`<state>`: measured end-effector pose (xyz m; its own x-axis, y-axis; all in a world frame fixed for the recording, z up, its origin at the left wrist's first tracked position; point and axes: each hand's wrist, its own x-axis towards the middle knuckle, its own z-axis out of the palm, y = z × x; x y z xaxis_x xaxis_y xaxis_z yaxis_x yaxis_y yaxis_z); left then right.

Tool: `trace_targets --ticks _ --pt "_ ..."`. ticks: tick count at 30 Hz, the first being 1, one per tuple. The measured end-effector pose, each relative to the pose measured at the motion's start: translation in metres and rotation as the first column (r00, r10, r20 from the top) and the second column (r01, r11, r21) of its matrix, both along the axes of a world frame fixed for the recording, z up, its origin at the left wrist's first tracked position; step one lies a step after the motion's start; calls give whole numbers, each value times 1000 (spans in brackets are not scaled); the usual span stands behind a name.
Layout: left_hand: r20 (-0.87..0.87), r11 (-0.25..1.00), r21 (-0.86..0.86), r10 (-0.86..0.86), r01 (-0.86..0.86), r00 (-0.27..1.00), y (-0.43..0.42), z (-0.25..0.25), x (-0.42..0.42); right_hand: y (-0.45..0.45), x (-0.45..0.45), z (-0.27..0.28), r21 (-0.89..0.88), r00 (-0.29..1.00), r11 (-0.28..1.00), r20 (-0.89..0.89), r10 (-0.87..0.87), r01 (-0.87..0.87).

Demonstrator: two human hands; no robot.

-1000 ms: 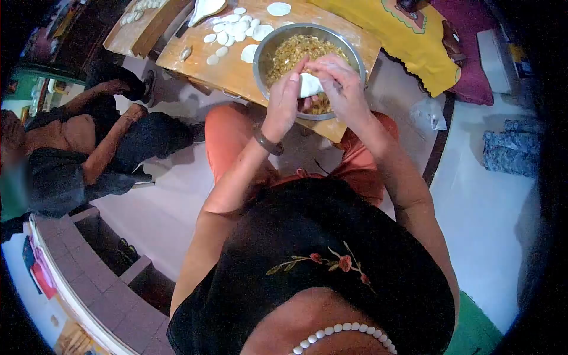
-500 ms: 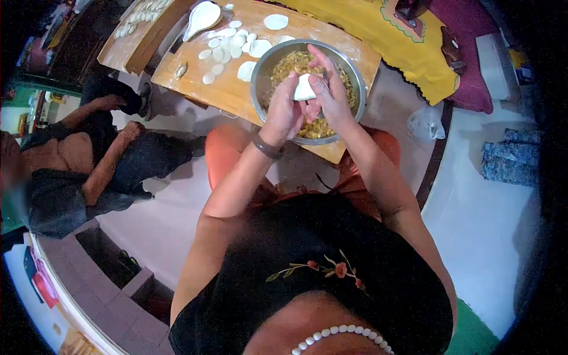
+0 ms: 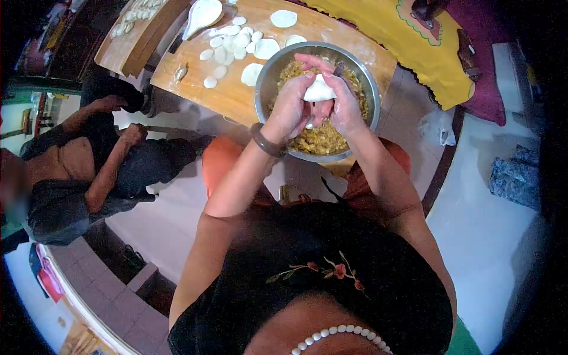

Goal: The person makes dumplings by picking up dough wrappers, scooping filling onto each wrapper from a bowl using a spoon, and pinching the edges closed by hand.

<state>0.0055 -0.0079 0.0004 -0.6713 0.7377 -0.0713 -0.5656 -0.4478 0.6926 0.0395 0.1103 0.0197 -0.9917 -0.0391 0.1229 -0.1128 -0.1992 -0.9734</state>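
Note:
Over a steel bowl, both my hands pinch a white dumpling. My left hand closes on its left side, and my right hand presses its right side with the thumb. A narrow metal utensil shows by my right fingers; its kind is hard to make out. Chopped yellow-brown filling lies in the bowl below. Round dough wrappers are spread on the wooden board left of the bowl, larger ones nearer it. One finished dumpling sits near the board's left end.
The wooden board bears a white scoop-shaped dish of flour. Further left, another board carries rows of dumplings. A person sits at the left. Yellow cloth covers the far right side; a plastic bag lies on the floor.
My fingers have drawn closer around the dough, which now looks more folded and rounded. The view has shifted slightly, so the bowl and hands appear further right and lower.

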Motion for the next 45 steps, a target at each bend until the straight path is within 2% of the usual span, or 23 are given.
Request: trace_targets --ticks 6,9,11,12,15,20,22,25,28,31,32,34,40,42,45 --pt "85 981 -189 64 -47 994 4 8 -5 8 -5 -1 -110 981 994 190 38 -17" --pt "29 953 -299 61 -49 998 6 4 -8 6 -7 -4 12 990 999 130 -53 52" --pt "-28 925 -378 36 -44 999 6 8 -8 8 -6 -5 34 990 998 126 -64 60" --pt "-115 939 -344 -38 -4 993 4 7 -9 9 -6 -5 50 991 997 111 -72 67" --pt "-182 906 -396 81 -148 980 14 10 -2 12 -3 -7 118 996 989 12 -89 87" --pt "-364 894 -408 27 -185 931 15 16 2 18 -2 -7 237 984 965 -162 -77 115" --pt "-485 882 -407 11 -237 875 17 18 4 19 2 0 223 985 968 -151 -82 114" --pt "-731 851 -412 -95 -327 676 17 17 -1 19 4 -2 230 982 965 -164 -92 129" --pt "-520 848 -486 -86 -212 850 19 6 -5 23 -5 -19 185 977 972 -183 -110 144" --pt "-101 972 -231 25 -48 995 20 -2 -2 27 -5 -16 75 976 984 -159 -149 163" --pt "-119 980 -196 -47 23 992 16 -8 -7 30 -6 -18 -2 978 985 -122 -170 171" --pt "-130 980 -197 2 -28 992 9 -11 -15 31 -12 -19 -101 957 959 -97 -274 264" --pt "-231 969 -246 -23 -36 973 -3 -20 -24 25 -8 -24 -61 982 982 -53 -184 180" --pt "-195 978 -208 -33 -9 980 -4 -21 -25 28 -7 -23 -31 987 988 -56 -151 149" --pt "-180 970 -239 -14 -30 984 -7 -19 -24 20 -7 -16 8 960 963 -81 -267 269"
